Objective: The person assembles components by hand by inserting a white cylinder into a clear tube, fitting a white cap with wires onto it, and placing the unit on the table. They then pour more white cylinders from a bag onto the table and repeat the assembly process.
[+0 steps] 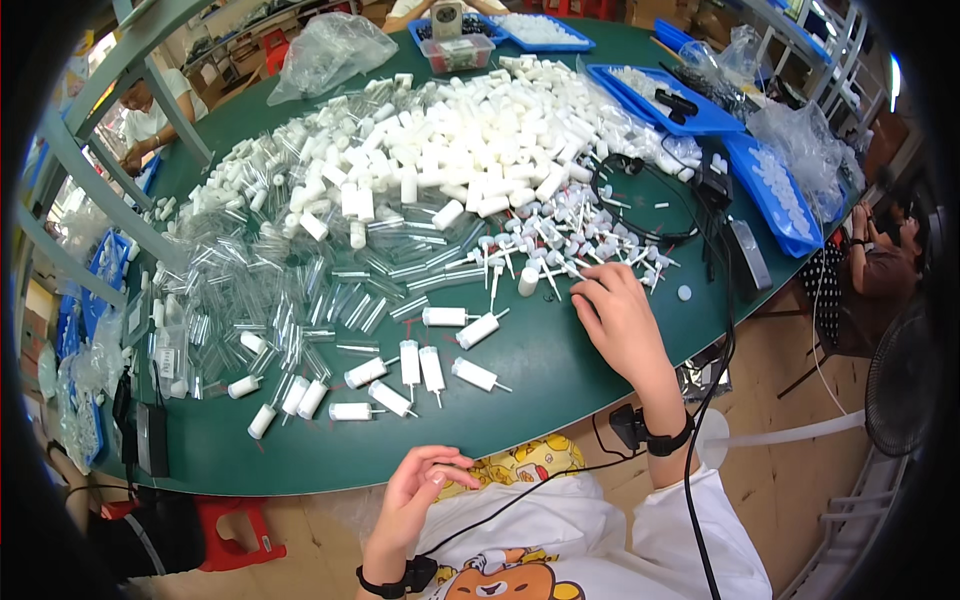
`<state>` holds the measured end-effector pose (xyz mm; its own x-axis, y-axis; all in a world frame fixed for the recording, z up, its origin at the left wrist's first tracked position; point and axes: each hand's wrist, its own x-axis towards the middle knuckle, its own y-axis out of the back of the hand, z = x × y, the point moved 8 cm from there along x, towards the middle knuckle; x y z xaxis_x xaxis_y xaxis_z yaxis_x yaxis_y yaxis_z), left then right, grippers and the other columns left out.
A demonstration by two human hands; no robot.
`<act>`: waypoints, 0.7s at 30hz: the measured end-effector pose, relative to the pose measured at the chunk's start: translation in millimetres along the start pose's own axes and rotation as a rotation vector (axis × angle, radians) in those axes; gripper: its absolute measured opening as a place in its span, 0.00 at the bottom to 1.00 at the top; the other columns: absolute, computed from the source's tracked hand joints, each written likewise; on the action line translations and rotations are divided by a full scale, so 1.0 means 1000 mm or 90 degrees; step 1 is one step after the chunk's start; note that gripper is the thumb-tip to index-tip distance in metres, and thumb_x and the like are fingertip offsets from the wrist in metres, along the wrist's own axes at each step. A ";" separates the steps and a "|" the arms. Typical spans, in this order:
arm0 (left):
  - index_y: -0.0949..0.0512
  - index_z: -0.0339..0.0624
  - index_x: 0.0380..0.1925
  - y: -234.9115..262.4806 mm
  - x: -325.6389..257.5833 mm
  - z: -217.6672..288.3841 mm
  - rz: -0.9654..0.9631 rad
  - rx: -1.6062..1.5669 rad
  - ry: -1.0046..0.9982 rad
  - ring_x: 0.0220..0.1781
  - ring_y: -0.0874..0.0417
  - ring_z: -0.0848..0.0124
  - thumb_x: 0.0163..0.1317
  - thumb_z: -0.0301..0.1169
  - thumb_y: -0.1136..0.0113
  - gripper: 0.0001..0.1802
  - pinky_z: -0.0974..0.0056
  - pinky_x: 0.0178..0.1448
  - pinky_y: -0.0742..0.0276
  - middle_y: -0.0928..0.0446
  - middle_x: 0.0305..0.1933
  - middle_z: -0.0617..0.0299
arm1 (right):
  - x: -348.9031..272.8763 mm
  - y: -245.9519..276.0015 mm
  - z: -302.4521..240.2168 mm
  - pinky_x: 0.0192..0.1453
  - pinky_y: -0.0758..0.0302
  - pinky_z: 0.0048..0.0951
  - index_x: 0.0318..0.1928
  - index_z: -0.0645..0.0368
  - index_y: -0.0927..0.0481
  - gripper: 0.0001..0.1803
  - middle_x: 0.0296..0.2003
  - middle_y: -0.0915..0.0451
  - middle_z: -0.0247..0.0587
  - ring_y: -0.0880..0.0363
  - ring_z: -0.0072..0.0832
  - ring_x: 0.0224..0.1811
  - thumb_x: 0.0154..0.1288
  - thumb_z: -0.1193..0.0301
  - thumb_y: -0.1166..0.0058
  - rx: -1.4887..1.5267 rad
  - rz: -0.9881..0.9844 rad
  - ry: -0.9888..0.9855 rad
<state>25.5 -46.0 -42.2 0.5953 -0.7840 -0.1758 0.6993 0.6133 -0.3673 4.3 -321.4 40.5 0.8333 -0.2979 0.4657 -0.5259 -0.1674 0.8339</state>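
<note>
My right hand (pixel 622 322) reaches over the table at the near edge of a pile of small white stemmed parts (pixel 570 228). Its fingers point down toward the parts, the thumb held apart, and I see nothing in its grip. Just left of its fingertips stands a white cylinder (pixel 528 281). Down by the table's front edge my left hand (pixel 415 492) hovers with loosely bent fingers, apparently holding nothing. Between the hands and the heap lie several white cylinders with a thin stem at one end, such as this stemmed cylinder (pixel 474 374).
A large heap of plain white cylinders (pixel 480 135) covers the table's middle, with clear plastic tubes (pixel 300 290) to its left. Blue trays (pixel 770 195) line the right side. Black cables (pixel 722 300) cross beside my right arm. A fan (pixel 900 385) stands at right. Other people sit around.
</note>
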 end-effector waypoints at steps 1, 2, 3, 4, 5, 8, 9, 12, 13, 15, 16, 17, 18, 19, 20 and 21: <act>0.34 0.32 0.50 -0.001 0.001 0.000 -0.001 -0.012 0.000 0.46 0.20 0.63 0.65 0.23 0.57 0.14 0.61 0.55 0.29 0.26 0.47 0.49 | 0.004 -0.003 0.004 0.51 0.34 0.36 0.33 0.61 0.24 0.04 0.37 0.25 0.39 0.29 0.37 0.45 0.57 0.75 0.48 -0.028 -0.019 0.001; 0.34 0.32 0.50 -0.001 0.001 0.000 -0.005 -0.012 -0.011 0.46 0.20 0.63 0.65 0.23 0.57 0.14 0.61 0.55 0.29 0.26 0.47 0.49 | 0.006 -0.003 0.006 0.51 0.34 0.36 0.33 0.61 0.24 0.04 0.37 0.25 0.39 0.29 0.37 0.45 0.57 0.75 0.48 -0.034 -0.011 0.008; 0.34 0.32 0.50 -0.001 0.001 -0.001 -0.020 0.003 -0.009 0.46 0.20 0.63 0.65 0.23 0.58 0.13 0.61 0.55 0.29 0.26 0.47 0.49 | 0.005 -0.002 0.007 0.51 0.35 0.36 0.33 0.61 0.24 0.04 0.36 0.25 0.39 0.29 0.36 0.44 0.57 0.75 0.48 -0.048 -0.002 0.009; 0.34 0.32 0.50 0.001 -0.002 -0.003 -0.027 0.019 -0.006 0.46 0.20 0.63 0.66 0.22 0.58 0.13 0.61 0.55 0.29 0.26 0.47 0.49 | 0.005 -0.004 0.004 0.51 0.35 0.36 0.33 0.62 0.24 0.04 0.35 0.25 0.39 0.29 0.36 0.43 0.57 0.75 0.49 -0.056 0.004 0.014; 0.33 0.32 0.49 0.003 -0.002 -0.005 -0.029 -0.003 -0.006 0.47 0.20 0.62 0.66 0.22 0.58 0.13 0.61 0.54 0.29 0.26 0.47 0.49 | 0.006 -0.003 0.001 0.51 0.35 0.35 0.34 0.62 0.23 0.04 0.35 0.24 0.39 0.27 0.36 0.43 0.58 0.75 0.49 -0.052 -0.001 0.017; 0.33 0.31 0.49 0.001 -0.001 -0.003 -0.039 0.001 0.000 0.47 0.20 0.62 0.66 0.22 0.58 0.13 0.61 0.54 0.28 0.26 0.47 0.49 | 0.005 0.010 -0.003 0.51 0.34 0.35 0.35 0.62 0.22 0.05 0.37 0.22 0.41 0.26 0.36 0.42 0.59 0.75 0.50 -0.032 0.048 0.012; 0.33 0.31 0.49 -0.001 0.000 0.000 -0.045 -0.002 -0.001 0.47 0.20 0.62 0.66 0.22 0.59 0.13 0.61 0.54 0.28 0.26 0.47 0.49 | 0.004 0.017 -0.002 0.51 0.34 0.35 0.38 0.62 0.21 0.07 0.39 0.21 0.42 0.25 0.37 0.43 0.60 0.75 0.50 -0.017 0.057 0.002; 0.32 0.31 0.47 -0.001 0.000 0.003 -0.020 0.009 0.007 0.46 0.20 0.62 0.65 0.23 0.58 0.12 0.60 0.54 0.28 0.25 0.46 0.49 | 0.000 0.032 -0.009 0.51 0.33 0.36 0.40 0.63 0.21 0.09 0.40 0.21 0.43 0.25 0.38 0.43 0.61 0.75 0.50 0.019 0.092 -0.023; 0.32 0.31 0.47 -0.003 0.000 0.005 -0.020 0.007 0.005 0.46 0.20 0.62 0.65 0.23 0.58 0.12 0.60 0.54 0.28 0.25 0.46 0.49 | -0.002 0.040 -0.015 0.50 0.33 0.35 0.42 0.63 0.22 0.10 0.41 0.21 0.44 0.24 0.38 0.43 0.60 0.76 0.50 0.014 0.101 -0.028; 0.33 0.30 0.50 -0.008 0.000 0.011 -0.061 0.023 -0.004 0.48 0.21 0.64 0.64 0.23 0.57 0.14 0.61 0.55 0.29 0.25 0.46 0.50 | -0.008 0.044 -0.031 0.50 0.33 0.36 0.42 0.63 0.22 0.10 0.42 0.21 0.44 0.24 0.38 0.43 0.60 0.77 0.50 0.042 0.117 -0.018; 0.33 0.30 0.50 -0.008 0.000 0.015 -0.058 0.021 -0.005 0.48 0.21 0.64 0.64 0.23 0.57 0.14 0.61 0.55 0.29 0.25 0.46 0.50 | -0.012 0.048 -0.041 0.50 0.33 0.36 0.42 0.63 0.22 0.10 0.42 0.21 0.44 0.24 0.38 0.43 0.59 0.77 0.50 0.065 0.134 -0.013; 0.34 0.31 0.53 -0.012 0.001 0.020 -0.082 0.014 -0.014 0.48 0.23 0.66 0.65 0.23 0.57 0.16 0.63 0.55 0.29 0.26 0.47 0.51 | -0.017 0.050 -0.056 0.50 0.33 0.36 0.43 0.64 0.22 0.11 0.43 0.21 0.44 0.24 0.38 0.43 0.58 0.79 0.49 0.085 0.133 0.011; 0.36 0.32 0.56 -0.016 0.001 0.026 -0.104 0.006 -0.023 0.49 0.24 0.68 0.65 0.22 0.58 0.18 0.64 0.55 0.30 0.27 0.49 0.53 | -0.020 0.050 -0.071 0.50 0.34 0.36 0.43 0.64 0.22 0.12 0.43 0.21 0.43 0.24 0.37 0.44 0.58 0.79 0.49 0.097 0.116 0.033; 0.36 0.32 0.56 -0.021 0.004 0.032 -0.104 0.005 -0.021 0.49 0.24 0.68 0.65 0.22 0.58 0.18 0.64 0.55 0.30 0.27 0.49 0.53 | -0.026 0.048 -0.084 0.50 0.34 0.36 0.43 0.64 0.22 0.12 0.43 0.21 0.43 0.24 0.36 0.44 0.57 0.79 0.48 0.129 0.103 0.043; 0.35 0.32 0.56 -0.025 0.010 0.041 -0.066 -0.007 -0.045 0.46 0.25 0.70 0.65 0.23 0.57 0.19 0.66 0.53 0.30 0.28 0.48 0.54 | -0.031 0.043 -0.093 0.50 0.33 0.36 0.43 0.64 0.22 0.12 0.43 0.21 0.43 0.24 0.36 0.44 0.57 0.79 0.48 0.167 0.088 0.049; 0.35 0.32 0.56 -0.025 0.014 0.047 -0.028 -0.019 -0.069 0.44 0.25 0.72 0.65 0.23 0.57 0.19 0.67 0.51 0.29 0.28 0.48 0.54 | -0.036 0.035 -0.103 0.50 0.33 0.37 0.43 0.64 0.22 0.12 0.44 0.22 0.43 0.24 0.36 0.45 0.56 0.79 0.47 0.203 0.061 0.076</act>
<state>35.1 -68.1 7.5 0.6048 -0.7942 -0.0598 0.7142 0.5740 -0.4004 -26.6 -219.6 83.6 0.7813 -0.2176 0.5850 -0.6143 -0.4341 0.6589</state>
